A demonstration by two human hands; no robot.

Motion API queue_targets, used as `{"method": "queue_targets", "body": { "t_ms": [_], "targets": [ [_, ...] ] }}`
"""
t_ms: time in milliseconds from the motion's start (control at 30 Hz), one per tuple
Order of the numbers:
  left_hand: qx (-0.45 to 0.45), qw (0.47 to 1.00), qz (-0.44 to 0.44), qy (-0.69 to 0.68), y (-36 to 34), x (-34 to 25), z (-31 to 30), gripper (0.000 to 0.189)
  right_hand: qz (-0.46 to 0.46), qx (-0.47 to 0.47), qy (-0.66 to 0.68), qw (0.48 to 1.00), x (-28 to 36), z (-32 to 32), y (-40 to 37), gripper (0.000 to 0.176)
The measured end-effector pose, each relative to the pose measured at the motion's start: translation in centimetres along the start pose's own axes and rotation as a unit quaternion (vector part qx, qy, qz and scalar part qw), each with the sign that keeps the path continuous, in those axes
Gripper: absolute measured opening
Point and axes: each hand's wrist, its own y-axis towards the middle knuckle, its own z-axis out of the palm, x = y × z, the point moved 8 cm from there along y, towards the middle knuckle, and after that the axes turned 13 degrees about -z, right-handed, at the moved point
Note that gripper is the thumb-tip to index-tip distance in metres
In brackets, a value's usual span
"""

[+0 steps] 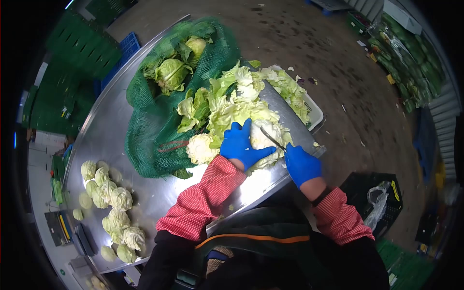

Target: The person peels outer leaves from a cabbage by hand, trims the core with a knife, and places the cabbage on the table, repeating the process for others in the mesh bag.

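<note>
My left hand [241, 146], in a blue glove, rests with spread fingers on a pale cabbage [264, 134] and holds it against the table. In my blue-gloved right hand [302, 163] is a knife [271, 138], its short dark blade lying over that cabbage. The fingers are closed around the handle, which is mostly hidden. Loose cabbage leaves [241, 112] are heaped just beyond both hands. Another pale head [202, 149] sits left of my left hand. Untrimmed cabbages [171, 76] lie in an open green mesh bag [150, 137] at the table's far side.
Several small trimmed cabbages [121, 198] lie on the left of the metal table [159, 195]. A white crate [314, 112] of leaves stands beyond the table's right edge. Green crates [79, 53] are stacked at left. A black crate [394, 212] with plastic sits at lower right.
</note>
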Motion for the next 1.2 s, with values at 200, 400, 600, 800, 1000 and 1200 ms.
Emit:
{"method": "queue_targets", "body": {
  "t_ms": [200,400,600,800,1000,1200],
  "targets": [
    [0.026,0.998,-0.027,0.047,0.4,-1.9,0.8,0.109,0.061,0.070,0.066,0.994,-4.1,2.2,2.2,0.021],
    [0.029,0.999,-0.016,0.019,-0.8,-0.7,0.8,0.109,0.098,0.172,0.182,0.963,-3.2,1.2,2.4,0.035],
    [0.021,0.999,-0.007,-0.032,-1.3,0.4,1.3,0.109,0.146,0.170,0.276,0.934,-5.0,4.9,2.8,0.037],
    [0.005,0.997,0.013,-0.078,-1.9,1.3,1.3,0.109,0.134,0.168,0.249,0.944,-3.8,3.9,3.5,0.044],
    [-0.034,0.995,0.021,-0.091,-2.7,1.5,1.7,0.106,0.151,0.128,0.285,0.938,-5.2,6.5,4.1,0.050],
    [-0.058,0.993,0.061,-0.088,-4.8,1.3,2.3,0.107,0.250,0.185,0.313,0.897,-9.7,11.3,5.3,0.065]
  ]
}}
